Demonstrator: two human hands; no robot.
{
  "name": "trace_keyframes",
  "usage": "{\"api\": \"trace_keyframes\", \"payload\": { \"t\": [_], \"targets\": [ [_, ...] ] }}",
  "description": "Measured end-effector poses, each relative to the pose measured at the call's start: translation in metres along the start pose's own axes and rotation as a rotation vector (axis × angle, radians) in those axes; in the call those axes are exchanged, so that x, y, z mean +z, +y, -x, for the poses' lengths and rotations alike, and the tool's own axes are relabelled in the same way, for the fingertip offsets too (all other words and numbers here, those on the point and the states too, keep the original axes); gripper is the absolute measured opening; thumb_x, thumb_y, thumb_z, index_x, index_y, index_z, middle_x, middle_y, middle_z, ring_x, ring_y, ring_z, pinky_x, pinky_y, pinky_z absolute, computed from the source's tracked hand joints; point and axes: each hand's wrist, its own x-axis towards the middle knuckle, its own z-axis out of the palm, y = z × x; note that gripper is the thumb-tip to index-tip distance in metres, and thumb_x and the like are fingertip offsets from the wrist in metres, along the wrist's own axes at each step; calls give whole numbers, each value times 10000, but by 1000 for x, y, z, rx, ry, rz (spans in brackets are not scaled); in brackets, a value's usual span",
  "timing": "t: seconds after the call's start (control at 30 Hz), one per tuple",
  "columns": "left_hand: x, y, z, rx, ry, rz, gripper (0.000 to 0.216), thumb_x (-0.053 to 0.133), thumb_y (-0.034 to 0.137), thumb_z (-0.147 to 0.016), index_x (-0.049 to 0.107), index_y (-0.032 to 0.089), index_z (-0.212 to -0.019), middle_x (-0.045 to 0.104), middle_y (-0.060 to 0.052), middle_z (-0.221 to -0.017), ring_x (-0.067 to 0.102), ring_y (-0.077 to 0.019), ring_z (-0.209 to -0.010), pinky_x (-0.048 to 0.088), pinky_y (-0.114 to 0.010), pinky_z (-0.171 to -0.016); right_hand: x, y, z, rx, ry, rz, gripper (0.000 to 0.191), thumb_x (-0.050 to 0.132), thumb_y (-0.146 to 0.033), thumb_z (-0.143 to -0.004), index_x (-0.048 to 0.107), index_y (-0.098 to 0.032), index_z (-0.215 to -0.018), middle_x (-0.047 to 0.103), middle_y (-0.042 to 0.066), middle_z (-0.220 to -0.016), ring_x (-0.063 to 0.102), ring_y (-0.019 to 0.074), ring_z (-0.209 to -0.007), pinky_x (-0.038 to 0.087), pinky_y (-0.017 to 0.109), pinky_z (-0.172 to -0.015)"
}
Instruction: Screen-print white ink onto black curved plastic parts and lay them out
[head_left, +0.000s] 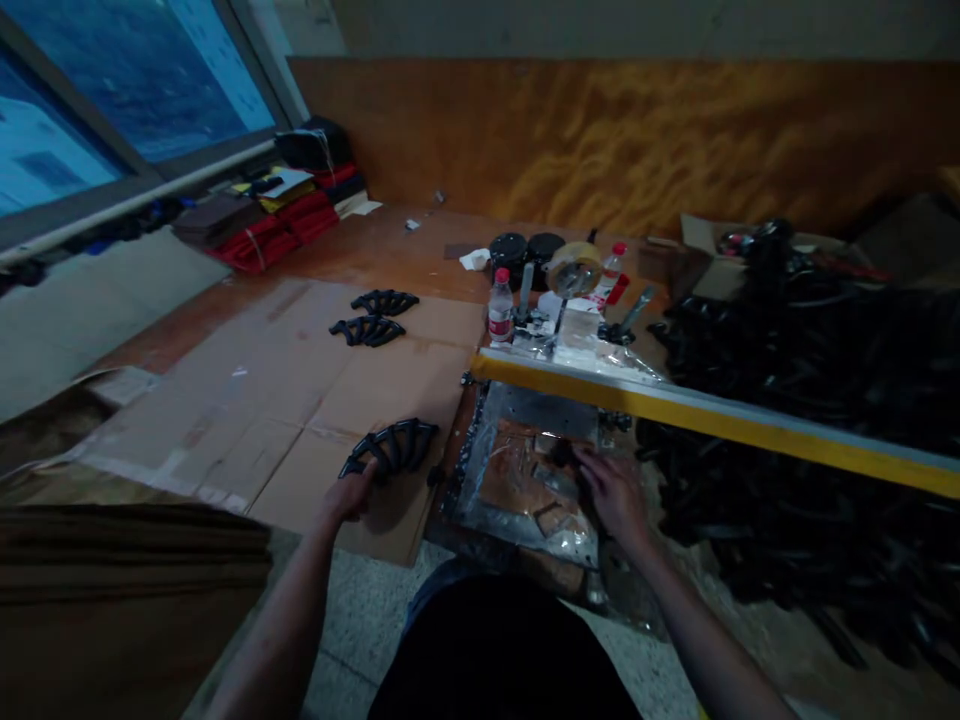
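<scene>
I can see the left hand (351, 495) closed on the near left end of a black ribbed bundle (391, 449) at the near side of the cardboard (300, 390); two similar bundles (371, 330) lie farther off. Over to the right, the right hand (611, 490) is at a small dark piece (562, 453) above clear plastic (480, 508); whether it grips, I can't tell. Beyond runs a yellow bar (675, 415); black pieces (810, 350) heap up far right.

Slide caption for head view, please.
Left hand grips black curved pieces over cardboard; right hand is at a clear plastic sheet.
</scene>
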Motion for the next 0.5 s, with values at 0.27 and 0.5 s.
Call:
{"api": "trace_keyframes", "payload": {
  "t": [0.27,0.5],
  "targets": [
    [-1,151,55,571,-81,595,593,386,631,-864,601,146,-1129,592,4,-597,532,-127,-489,408,-206,-485,18,-53,-15,-240,-194,306,462,618,-98,-779,676,-266,-1205,644,105,-1101,546,253,-1042,465,386,-902],
    [9,208,120,737,-290,919,632,388,639,-864,595,141,-1192,661,-39,-743,588,-145,-598,478,-244,-574,-32,-6,-11,-57,-21,170,284,508,-241,-893,739,-196,-1053,715,96,-946,618,215,-877,499,342,-804]
  ]
}}
